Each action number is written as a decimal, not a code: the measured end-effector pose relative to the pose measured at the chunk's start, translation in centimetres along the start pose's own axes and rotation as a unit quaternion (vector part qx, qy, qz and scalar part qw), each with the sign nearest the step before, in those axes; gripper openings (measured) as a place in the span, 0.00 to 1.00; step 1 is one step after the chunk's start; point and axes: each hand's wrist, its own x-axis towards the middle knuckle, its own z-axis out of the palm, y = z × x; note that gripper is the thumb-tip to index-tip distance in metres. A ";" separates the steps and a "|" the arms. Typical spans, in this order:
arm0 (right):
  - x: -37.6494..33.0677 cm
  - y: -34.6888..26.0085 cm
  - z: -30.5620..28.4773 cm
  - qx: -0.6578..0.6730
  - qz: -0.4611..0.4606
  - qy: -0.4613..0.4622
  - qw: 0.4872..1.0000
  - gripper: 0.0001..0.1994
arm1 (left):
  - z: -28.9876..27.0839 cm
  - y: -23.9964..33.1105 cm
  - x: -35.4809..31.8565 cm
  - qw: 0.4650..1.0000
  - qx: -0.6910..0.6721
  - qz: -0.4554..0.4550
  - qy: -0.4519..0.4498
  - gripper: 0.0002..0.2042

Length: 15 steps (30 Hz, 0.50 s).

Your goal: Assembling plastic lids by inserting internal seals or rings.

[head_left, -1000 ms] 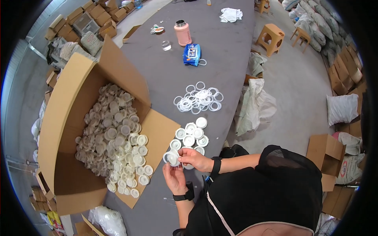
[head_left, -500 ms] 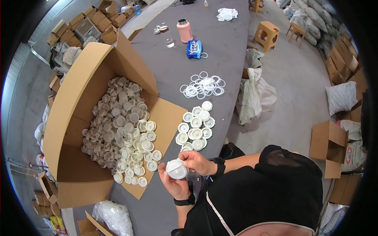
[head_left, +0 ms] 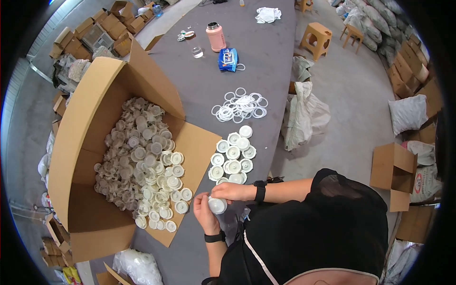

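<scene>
Between my two hands is a round white plastic cap (head_left: 217,205), close to the near edge of the table. My left hand (head_left: 205,214) grips it from the left side with the fingers curled. My right hand (head_left: 232,192) pinches it at the upper rim; its fingertips are partly hidden. Just beyond my hands lies a cluster of white round caps (head_left: 232,152) on the grey table. Farther back is a loose heap of white rings (head_left: 241,105). To the left, a large cardboard box (head_left: 90,114) lies with its mouth toward me, and many translucent caps (head_left: 147,159) spill onto its flap.
A blue packet (head_left: 228,60), a pink bottle (head_left: 216,37) and a clear glass bottle (head_left: 194,45) stand farther up the grey table (head_left: 190,80). A white cloth (head_left: 268,15) lies beyond. Stools (head_left: 316,39) and a pale sack (head_left: 304,114) are right of the table.
The cap in my hands has turned, and my right hand has shifted over its upper rim. The whole view has moved slightly.
</scene>
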 end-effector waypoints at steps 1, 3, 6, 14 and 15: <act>0.6 1.4 -0.8 0.003 0.004 0.004 1.000 0.13 | -0.1 -1.0 0.2 0.999 0.042 -0.012 0.000 0.05; 1.6 3.7 -2.2 -0.057 0.011 0.044 0.997 0.13 | -1.7 -3.8 0.9 0.989 0.148 -0.024 -0.011 0.07; 2.7 5.7 -5.5 -0.170 -0.020 0.117 0.978 0.13 | -3.6 -6.9 1.2 0.895 0.431 0.112 -0.017 0.20; 4.8 4.7 -13.6 -0.464 -0.062 0.183 0.864 0.12 | -4.2 -13.5 1.7 0.773 0.617 0.148 0.012 0.45; 5.0 4.3 -14.3 -0.485 -0.071 0.192 0.850 0.12 | -3.7 -14.1 2.7 0.774 0.615 0.150 0.008 0.45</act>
